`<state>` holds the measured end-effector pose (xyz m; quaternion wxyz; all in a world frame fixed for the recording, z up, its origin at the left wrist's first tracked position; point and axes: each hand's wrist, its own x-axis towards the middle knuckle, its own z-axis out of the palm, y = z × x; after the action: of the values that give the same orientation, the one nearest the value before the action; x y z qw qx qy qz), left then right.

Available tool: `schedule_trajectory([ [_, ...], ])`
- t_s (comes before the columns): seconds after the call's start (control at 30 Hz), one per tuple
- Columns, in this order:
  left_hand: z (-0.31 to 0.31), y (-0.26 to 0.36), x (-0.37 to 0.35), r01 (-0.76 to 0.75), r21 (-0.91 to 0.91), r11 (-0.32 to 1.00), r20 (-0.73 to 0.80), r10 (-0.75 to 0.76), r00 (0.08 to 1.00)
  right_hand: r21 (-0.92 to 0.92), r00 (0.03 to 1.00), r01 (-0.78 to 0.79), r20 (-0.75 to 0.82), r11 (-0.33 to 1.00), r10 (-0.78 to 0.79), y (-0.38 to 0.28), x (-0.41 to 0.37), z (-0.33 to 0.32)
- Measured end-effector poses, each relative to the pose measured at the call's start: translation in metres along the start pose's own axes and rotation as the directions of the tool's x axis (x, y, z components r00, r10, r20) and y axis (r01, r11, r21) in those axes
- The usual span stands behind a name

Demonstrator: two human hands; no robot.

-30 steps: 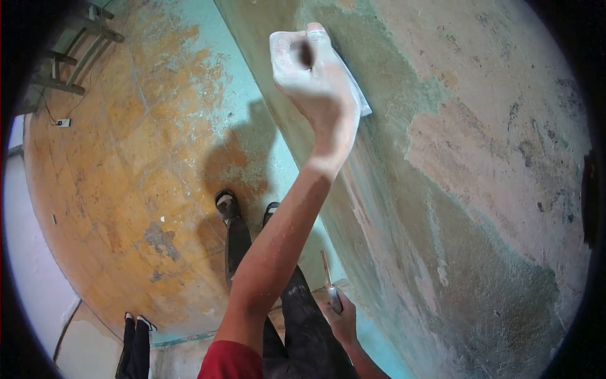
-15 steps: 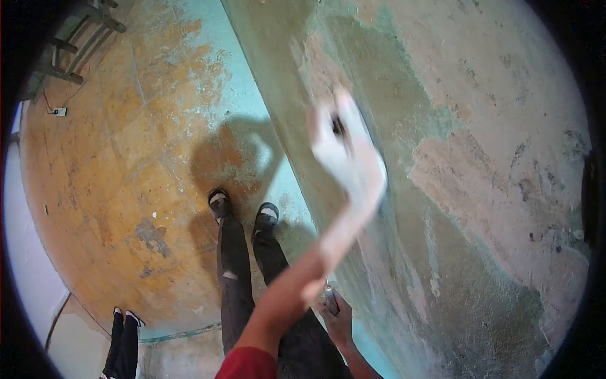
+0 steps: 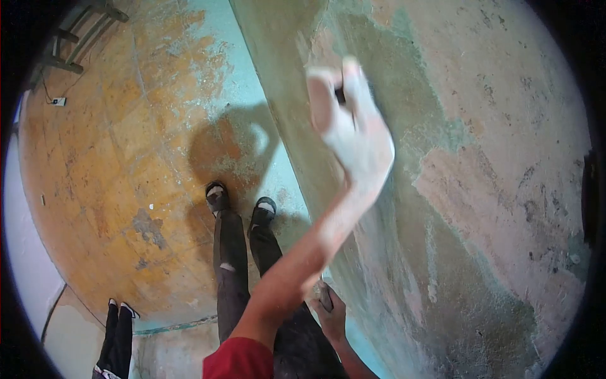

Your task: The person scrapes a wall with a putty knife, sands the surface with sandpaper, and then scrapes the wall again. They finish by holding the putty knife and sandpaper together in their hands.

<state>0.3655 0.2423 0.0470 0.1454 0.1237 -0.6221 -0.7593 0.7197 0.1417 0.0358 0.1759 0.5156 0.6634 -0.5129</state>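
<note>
My left hand, at the end of a red sleeve, reaches across to the wall on my right. It is blurred, with fingers and thumb curled together. A small dark patch shows between them; whether it is an object or a gap I cannot make out. Lower down, near the foot of the wall, my right hand is closed around a tool with a greyish handle. The tool's far end is mostly hidden behind my left forearm. Bare plaster, greenish paint and scraped pinkish patches cover the wall.
My feet in dark sandals stand on a worn yellow floor beside a pale strip along the wall. Another person's legs are at lower left. A wooden frame and a small white socket box with a cable lie at upper left.
My left hand has moved slightly up along the wall in view. The right hand stays low with the tool still in it. The whole view has shifted a little.
</note>
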Motion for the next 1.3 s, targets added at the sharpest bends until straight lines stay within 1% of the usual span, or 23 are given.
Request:
schedule_trajectory([
  [0.07,-0.018,0.020,-0.047,0.258,-0.015,0.966,0.010,-0.258,0.966,0.028,1.000,0.023,0.018,0.999,-0.023,0.014,-0.002,0.002],
  [0.1,-0.030,0.014,-0.083,0.116,-0.010,0.993,0.045,-0.116,0.992,0.056,0.997,0.056,0.040,0.997,-0.059,0.020,0.000,0.004],
  [0.13,-0.043,0.017,-0.104,0.037,-0.024,0.999,0.129,-0.034,0.991,-0.007,0.974,0.215,-0.067,0.977,-0.215,0.019,-0.003,0.007],
  [0.2,-0.025,0.006,-0.069,0.032,-0.014,0.999,0.112,-0.030,0.993,0.068,0.992,-0.121,0.044,0.990,0.119,-0.008,-0.008,0.002],
  [0.27,0.004,-0.005,0.019,0.193,-0.073,0.978,0.070,-0.188,0.980,0.066,0.989,-0.143,0.052,0.988,0.139,0.011,-0.006,0.001],
  [0.37,-0.004,0.000,-0.014,0.136,-0.047,0.990,0.037,-0.135,0.990,0.129,0.971,-0.237,0.060,0.963,0.231,0.008,-0.006,-0.003],
  [0.4,-0.021,0.020,-0.050,0.167,-0.011,0.986,0.097,-0.165,0.981,0.100,0.996,-0.069,0.059,0.993,0.063,0.021,-0.001,-0.002],
  [0.43,-0.036,0.010,-0.103,0.100,-0.141,0.985,0.123,-0.083,0.989,0.075,0.991,0.110,0.062,0.991,-0.115,0.038,0.007,0.001],
  [0.47,-0.051,0.015,-0.115,-0.085,-0.055,0.995,0.219,0.096,0.971,-0.064,0.971,0.200,-0.121,0.978,-0.206,0.073,0.000,0.006],
  [0.53,-0.024,0.019,-0.062,0.167,-0.015,0.986,0.086,-0.165,0.983,0.144,0.982,-0.185,0.050,0.972,0.180,0.014,-0.007,-0.007],
  [0.57,-0.005,0.012,-0.014,0.153,-0.061,0.986,0.030,-0.151,0.988,0.115,0.972,-0.231,0.058,0.966,0.226,0.002,-0.009,-0.011],
  [0.67,0.010,0.005,0.025,0.047,-0.027,0.999,-0.064,-0.049,0.997,0.133,0.984,-0.178,0.047,0.975,0.174,0.002,-0.005,-0.013],
  [0.73,-0.012,0.016,-0.049,0.156,-0.065,0.986,-0.088,-0.162,0.983,0.098,0.978,-0.203,0.058,0.974,0.198,0.028,-0.004,-0.005],
  [0.8,-0.040,0.002,-0.129,0.117,-0.191,0.975,-0.013,-0.122,0.992,0.153,0.965,0.134,-0.247,0.979,-0.094,0.059,-0.011,0.006],
  [0.83,-0.035,0.011,-0.100,0.052,-0.011,0.999,-0.015,-0.053,0.999,0.288,0.992,-0.126,0.020,0.949,0.126,0.037,-0.011,-0.005],
  [0.87,-0.020,0.008,-0.063,0.111,-0.055,0.992,-0.051,-0.114,0.992,0.210,0.944,-0.330,0.093,0.920,0.317,0.014,-0.013,-0.016],
  [0.93,0.006,0.013,0.007,0.156,-0.113,0.981,-0.072,-0.165,0.984,0.263,0.954,-0.296,0.031,0.918,0.299,-0.003,-0.017,-0.017],
  [1.0,0.013,0.021,0.031,0.046,-0.073,0.996,-0.118,-0.055,0.991,0.248,0.945,-0.317,-0.003,0.916,0.327,0.009,-0.011,-0.019],
  [1.07,-0.012,0.020,-0.045,0.095,0.017,0.995,-0.069,-0.094,0.993,0.238,0.939,-0.327,-0.022,0.914,0.342,0.021,-0.008,-0.016],
  [1.1,-0.030,0.009,-0.094,0.133,-0.101,0.986,0.021,-0.131,0.991,0.237,0.972,-0.207,-0.060,0.949,0.226,0.028,-0.008,-0.012],
  [1.13,-0.041,0.002,-0.116,0.054,-0.169,0.984,0.089,-0.039,0.995,0.228,0.989,-0.085,-0.097,0.970,0.109,0.031,-0.008,-0.010],
  [1.2,-0.022,0.019,-0.066,0.225,-0.057,0.973,0.045,-0.222,0.974,0.157,0.985,-0.165,-0.014,0.974,0.169,0.015,-0.014,-0.019],
  [1.3,-0.006,-0.005,-0.002,0.189,-0.126,0.974,0.077,-0.180,0.981,0.237,0.967,-0.246,-0.006,0.940,0.255,0.029,-0.023,-0.016],
])
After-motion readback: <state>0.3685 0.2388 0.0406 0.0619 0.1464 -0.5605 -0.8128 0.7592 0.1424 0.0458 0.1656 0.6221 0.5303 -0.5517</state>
